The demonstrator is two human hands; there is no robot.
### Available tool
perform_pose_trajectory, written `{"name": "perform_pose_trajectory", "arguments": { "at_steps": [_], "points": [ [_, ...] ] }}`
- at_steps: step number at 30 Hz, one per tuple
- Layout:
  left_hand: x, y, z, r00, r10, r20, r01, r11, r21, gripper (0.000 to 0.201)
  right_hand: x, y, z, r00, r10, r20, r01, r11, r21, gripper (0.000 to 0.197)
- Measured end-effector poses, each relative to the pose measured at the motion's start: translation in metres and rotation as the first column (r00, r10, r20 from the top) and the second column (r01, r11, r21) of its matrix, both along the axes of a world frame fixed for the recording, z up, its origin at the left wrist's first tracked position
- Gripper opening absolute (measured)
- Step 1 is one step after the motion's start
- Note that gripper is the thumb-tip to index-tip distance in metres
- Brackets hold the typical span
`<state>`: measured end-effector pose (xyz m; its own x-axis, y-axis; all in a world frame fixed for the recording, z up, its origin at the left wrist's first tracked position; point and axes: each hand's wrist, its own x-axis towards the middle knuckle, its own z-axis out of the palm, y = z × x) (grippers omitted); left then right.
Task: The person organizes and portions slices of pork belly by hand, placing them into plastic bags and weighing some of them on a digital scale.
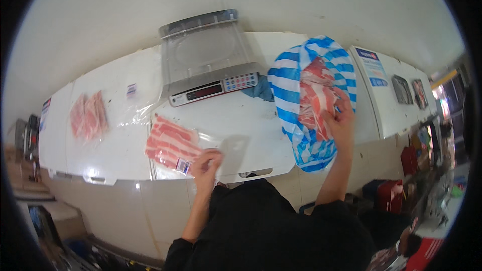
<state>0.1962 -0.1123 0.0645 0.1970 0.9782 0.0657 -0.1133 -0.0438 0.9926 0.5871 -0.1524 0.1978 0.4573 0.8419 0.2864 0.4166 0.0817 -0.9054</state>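
Observation:
My left hand [206, 164] is closed in a pinch at the right edge of a clear plastic bag, which lies flat on the white worktop. Inside that bag are streaky pink-and-white meat slices [170, 140], and a small label [182, 165] sits at its near edge. To the right, my right hand [342, 116] grips sliced meat [316, 98] with thumb and fingers. This meat lies in the mouth of a blue-and-white striped plastic bag [286, 88], spread open around it. Part of the held meat is hidden by my fingers.
A steel-topped digital scale [208, 52] stands against the wall, with a crumpled blue cloth or plastic [259, 89] beside it. More bagged meat slices [89, 115] lie at the left. On a white lid at the right are dark trays [402, 89]. A slotted handle [256, 173] edges the worktop.

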Motion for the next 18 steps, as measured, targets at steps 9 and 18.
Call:
{"name": "perform_pose_trajectory", "arguments": {
  "at_steps": [9, 18],
  "points": [
    [0.074, -0.007, 0.021, 0.900, -0.026, 0.434, 0.253, 0.843, -0.475, 0.039, -0.099, -0.023, -0.036, 0.626, 0.569, -0.534, -0.693, 0.720, -0.045, 0.083],
    [0.049, -0.026, 0.068, 0.934, 0.144, 0.326, -0.032, 0.945, -0.326, 0.027, -0.144, -0.020, -0.086, -0.458, 0.118, -0.881, -0.568, 0.723, 0.393, 0.094]
  ]
}}
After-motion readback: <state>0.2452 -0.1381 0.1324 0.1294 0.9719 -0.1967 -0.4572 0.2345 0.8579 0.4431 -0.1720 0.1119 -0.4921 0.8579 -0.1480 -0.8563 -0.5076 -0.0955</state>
